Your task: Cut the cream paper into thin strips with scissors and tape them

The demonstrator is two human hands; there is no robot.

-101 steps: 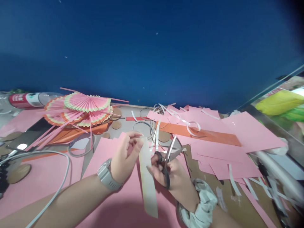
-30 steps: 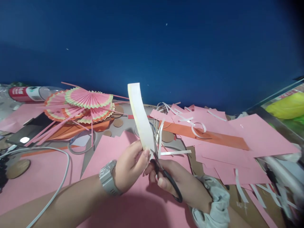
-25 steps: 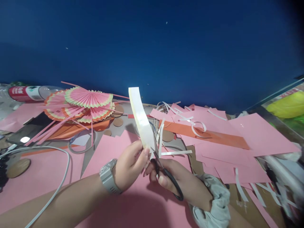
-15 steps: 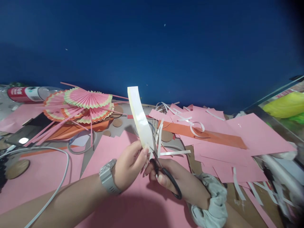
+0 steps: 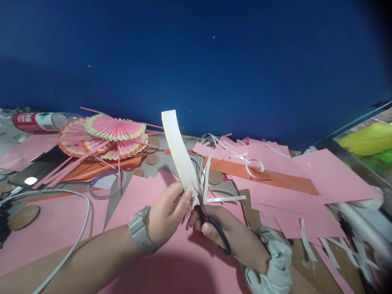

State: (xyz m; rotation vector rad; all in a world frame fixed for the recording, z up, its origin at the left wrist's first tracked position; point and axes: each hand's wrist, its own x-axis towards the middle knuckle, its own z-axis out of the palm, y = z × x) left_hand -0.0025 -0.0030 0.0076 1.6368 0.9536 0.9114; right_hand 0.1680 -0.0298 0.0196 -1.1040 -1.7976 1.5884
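A white paper strip [image 5: 180, 151] with a pale yellow edge stands up from my left hand [image 5: 170, 212], whose thumb and fingers pinch its lower end. Black-handled scissors [image 5: 218, 230] are gripped in my right hand [image 5: 225, 228], close beside the left. Their blades point upward along the right side of the strip's lower end. Thin white offcuts [image 5: 206, 179] curl just right of the blades. Pink paper [image 5: 183, 253] lies below both hands.
Pink and yellow folded-paper fans [image 5: 116, 130] lie at left by a plastic bottle [image 5: 36, 121]. A white cable [image 5: 87, 212] loops over the left forearm. Pink sheets [image 5: 330, 175] and an orange strip [image 5: 263, 173] spread at right. A blue wall [image 5: 196, 61] rises behind.
The strip's top has tilted slightly left. The scissors' handles have drawn a little closer together. Both hands otherwise keep their places, and the view has shifted slightly.
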